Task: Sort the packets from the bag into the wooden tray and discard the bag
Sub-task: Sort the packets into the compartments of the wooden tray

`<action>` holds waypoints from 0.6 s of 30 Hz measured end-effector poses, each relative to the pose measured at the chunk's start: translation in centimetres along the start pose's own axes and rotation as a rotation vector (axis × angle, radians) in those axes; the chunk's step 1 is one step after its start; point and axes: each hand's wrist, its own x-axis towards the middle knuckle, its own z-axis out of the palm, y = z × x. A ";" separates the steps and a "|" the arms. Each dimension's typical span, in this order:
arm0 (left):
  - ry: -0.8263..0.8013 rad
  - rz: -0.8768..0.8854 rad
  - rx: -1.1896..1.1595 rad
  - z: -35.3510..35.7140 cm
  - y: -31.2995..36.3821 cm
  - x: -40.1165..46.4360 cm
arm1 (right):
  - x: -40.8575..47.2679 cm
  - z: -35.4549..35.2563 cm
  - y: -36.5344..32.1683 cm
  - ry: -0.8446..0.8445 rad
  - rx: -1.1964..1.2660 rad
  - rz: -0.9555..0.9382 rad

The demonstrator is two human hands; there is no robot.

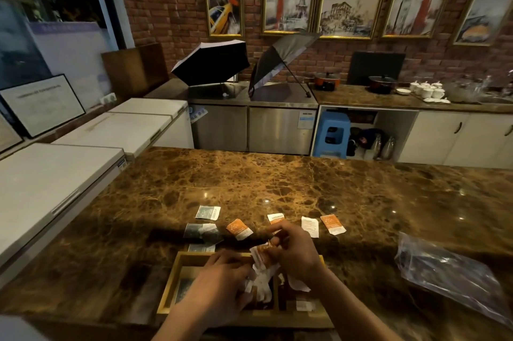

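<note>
At lower centre of the frame, a person's left hand (219,274) and right hand (295,253), fingers clamped on a bunch of packets (262,271), work above the wooden tray (169,285), the emptied plastic bag (449,274) at lower right.

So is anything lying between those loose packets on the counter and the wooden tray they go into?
Nothing visible blocks them. The orange packet and its neighbours lie on bare marble just beyond the wooden tray. Only the left hand and right hand, holding packets, hover over the tray's middle. The plastic bag lies off to the right.
</note>
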 end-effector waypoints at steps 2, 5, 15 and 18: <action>-0.015 -0.012 -0.010 0.2 -0.1 -0.1 | 0.1 -0.7 -0.1 0.013 0.038 -0.001; -0.022 -0.007 0.019 0.2 -0.2 0.0 | 0.6 -2.1 -0.1 -0.003 0.002 0.003; -0.027 0.115 0.055 1.1 0.8 0.9 | -0.3 -6.4 2.4 -0.158 -0.041 0.147; 0.025 0.125 0.102 1.4 0.9 1.2 | -0.5 -6.4 2.8 -0.197 -0.063 0.145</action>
